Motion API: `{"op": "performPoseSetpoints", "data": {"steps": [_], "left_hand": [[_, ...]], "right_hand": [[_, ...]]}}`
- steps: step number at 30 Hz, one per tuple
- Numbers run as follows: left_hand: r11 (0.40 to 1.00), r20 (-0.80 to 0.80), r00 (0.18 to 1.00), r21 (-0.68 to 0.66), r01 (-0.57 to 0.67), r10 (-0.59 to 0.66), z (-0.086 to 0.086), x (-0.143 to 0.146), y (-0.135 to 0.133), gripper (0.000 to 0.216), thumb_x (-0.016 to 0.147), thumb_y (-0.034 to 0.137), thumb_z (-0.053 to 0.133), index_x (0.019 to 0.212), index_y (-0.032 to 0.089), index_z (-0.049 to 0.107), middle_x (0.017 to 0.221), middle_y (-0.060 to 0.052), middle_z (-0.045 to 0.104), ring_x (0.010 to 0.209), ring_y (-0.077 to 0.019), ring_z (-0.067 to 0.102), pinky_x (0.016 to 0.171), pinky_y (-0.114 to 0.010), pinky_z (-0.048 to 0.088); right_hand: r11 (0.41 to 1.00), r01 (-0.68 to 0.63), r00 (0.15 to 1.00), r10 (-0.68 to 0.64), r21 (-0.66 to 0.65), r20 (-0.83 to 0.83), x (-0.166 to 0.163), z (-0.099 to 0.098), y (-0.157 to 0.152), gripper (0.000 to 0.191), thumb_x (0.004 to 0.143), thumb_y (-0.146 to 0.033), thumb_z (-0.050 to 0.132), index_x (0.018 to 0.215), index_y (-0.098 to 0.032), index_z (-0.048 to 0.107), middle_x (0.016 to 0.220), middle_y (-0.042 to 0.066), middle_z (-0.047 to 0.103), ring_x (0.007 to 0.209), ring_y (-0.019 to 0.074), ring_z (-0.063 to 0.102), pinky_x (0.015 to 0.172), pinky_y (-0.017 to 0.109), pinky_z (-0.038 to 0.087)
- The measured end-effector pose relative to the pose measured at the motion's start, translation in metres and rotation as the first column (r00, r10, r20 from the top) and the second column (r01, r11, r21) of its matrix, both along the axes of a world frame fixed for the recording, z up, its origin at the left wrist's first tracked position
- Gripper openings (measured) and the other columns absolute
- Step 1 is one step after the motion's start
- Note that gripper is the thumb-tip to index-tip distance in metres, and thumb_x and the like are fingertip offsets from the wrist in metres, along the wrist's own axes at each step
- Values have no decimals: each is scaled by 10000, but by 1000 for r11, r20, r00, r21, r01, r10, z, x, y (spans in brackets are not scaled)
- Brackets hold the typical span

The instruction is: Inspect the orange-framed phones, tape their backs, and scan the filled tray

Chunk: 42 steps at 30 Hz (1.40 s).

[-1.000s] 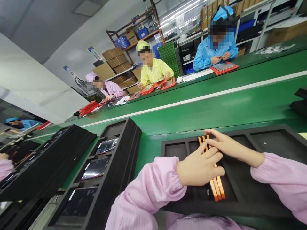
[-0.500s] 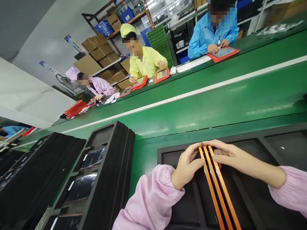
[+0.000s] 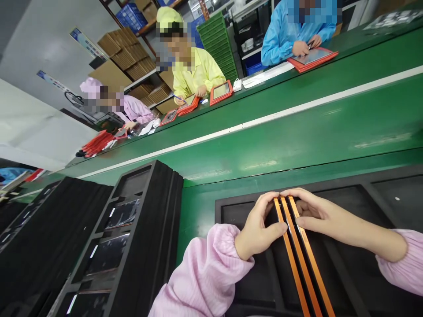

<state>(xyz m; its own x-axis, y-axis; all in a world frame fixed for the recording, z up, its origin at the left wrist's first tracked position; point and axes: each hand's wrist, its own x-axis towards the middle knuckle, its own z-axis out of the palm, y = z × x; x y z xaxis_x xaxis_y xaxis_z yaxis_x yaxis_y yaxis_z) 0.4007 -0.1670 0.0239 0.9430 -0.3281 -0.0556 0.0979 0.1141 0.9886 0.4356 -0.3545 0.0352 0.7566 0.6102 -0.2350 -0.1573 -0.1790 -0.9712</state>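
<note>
Three flat, orange-edged tablets [image 3: 299,259] stand on edge side by side over a black foam tray [image 3: 231,211], running toward the bottom of the view. My left hand [image 3: 259,226] is closed on the left side of the group, its thumb on the near edges and its fingers over the far top. From the other side my right hand [image 3: 319,213] grips the right-hand tablet, with the thumb along its edge and some fingers curled behind. A narrow gap shows between the right-hand tablet and the other two. The tablets' lower ends run out of view.
Left of my arms stand stacked black foam trays [image 3: 152,220] with dark-screened devices [image 3: 107,253] in their pockets. Beyond lies a green conveyor bench [image 3: 211,163]. Across it, several co-workers handle red-framed tablets [image 3: 221,91]. Cardboard boxes [image 3: 122,53] and green crates [image 3: 216,44] stand behind them.
The view has shifted slightly. The right-hand tablet has moved a little away from the other two, with my right hand on it. My left thumb has slid slightly right across the edges.
</note>
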Motion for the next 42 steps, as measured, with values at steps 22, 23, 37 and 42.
{"op": "performPoseSetpoints", "data": {"steps": [22,23,37,42], "left_hand": [[997,4,997,30,75,-75,-4,3,4,774,675,490,728,1310,185,409,1363,-146,382,1338,-332,344,1143,-458,232],[995,9,996,50,90,-90,-4,4,5,828,655,507,739,1333,182,392,1386,-152,366,1354,-340,319,1148,-462,221],[991,-37,995,92,96,-93,-20,4,8,1013,572,550,770,1417,202,331,1493,-151,336,1402,-344,238,1141,-449,248],[947,150,982,285,-151,111,-4,-16,-8,527,621,522,723,1010,195,583,1109,-113,579,1105,-308,516,969,-444,399]], "right_hand": [[999,10,999,-8,-53,38,-1,-3,11,543,663,-373,602,1133,-206,388,883,13,493,799,176,524,702,339,447],[999,-25,999,26,-39,24,0,-3,9,599,656,-376,624,1170,-203,370,906,18,495,813,175,527,712,338,450],[996,66,997,-64,-54,31,-12,19,5,789,527,-209,821,1194,-175,399,860,-39,522,716,101,517,652,243,452],[975,162,987,-158,-151,39,-18,26,6,736,633,-332,725,1258,-170,373,904,30,595,751,193,609,648,350,524]]}}
